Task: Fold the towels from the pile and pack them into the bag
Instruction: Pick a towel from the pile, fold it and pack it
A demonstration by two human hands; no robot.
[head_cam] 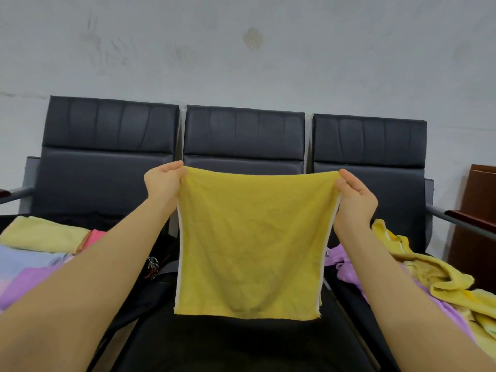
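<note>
hands: 2, left hand (163, 183) and right hand (355, 202) each pinch a top corner | yellow towel (249, 245): 1, hanging above middle seat (241, 342) | seats: 3 | loose pile (434, 280): right seat | folded towels (40, 245): left seat

A held-up towel (249, 242) hangs before the middle seat (241, 342), folded towels (40, 234) left, the towel pile (440, 285) right.

We find no readable text, labels, brands or nos. anywhere in view. Yellow towel (249, 242) is plain w/ white side edging, no tag or print we can make out. Black seats (244, 132) and wall (241, 49) carry only smudges, no signs.
</note>
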